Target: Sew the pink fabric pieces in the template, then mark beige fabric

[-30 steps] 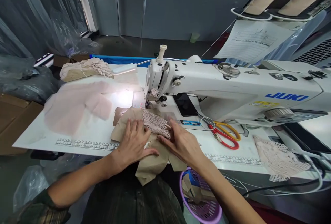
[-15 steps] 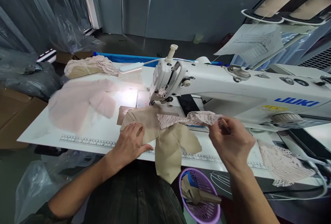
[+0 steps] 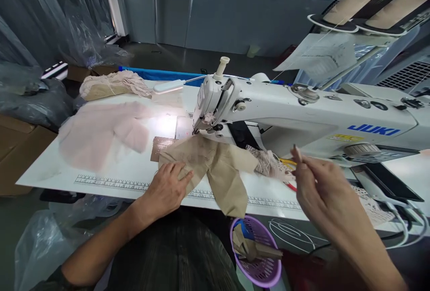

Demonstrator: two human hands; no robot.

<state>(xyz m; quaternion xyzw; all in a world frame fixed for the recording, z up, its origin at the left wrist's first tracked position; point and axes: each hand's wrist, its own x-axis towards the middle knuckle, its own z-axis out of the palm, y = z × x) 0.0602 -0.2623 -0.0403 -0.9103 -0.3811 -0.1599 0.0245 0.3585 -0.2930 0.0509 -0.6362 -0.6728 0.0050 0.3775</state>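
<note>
My left hand (image 3: 169,186) lies flat, fingers stretched out, on the left part of a beige fabric piece (image 3: 230,183). The piece reaches under the needle area of the white sewing machine (image 3: 211,103), and its lower flap hangs over the table's front edge. My right hand (image 3: 322,188) is raised to the right, fingers curled and pinched. A small tip shows at its fingertips; what it belongs to is unclear. Between the fabric and this hand, a pink lace piece (image 3: 268,163) lies on the table, slightly blurred, beside something with yellow and red parts (image 3: 288,162).
Sheer pink fabric (image 3: 101,134) and a tied lace bundle (image 3: 114,86) lie on the left. A ruler strip (image 3: 110,183) runs along the front edge. Below hangs or stands a purple basket (image 3: 257,277) with beige scraps. More lace (image 3: 376,208) lies at right.
My right hand has let go of the pink lace and moved right. The lace now lies right of the beige fabric, whose flap has swung right. My left hand stays on the fabric.
</note>
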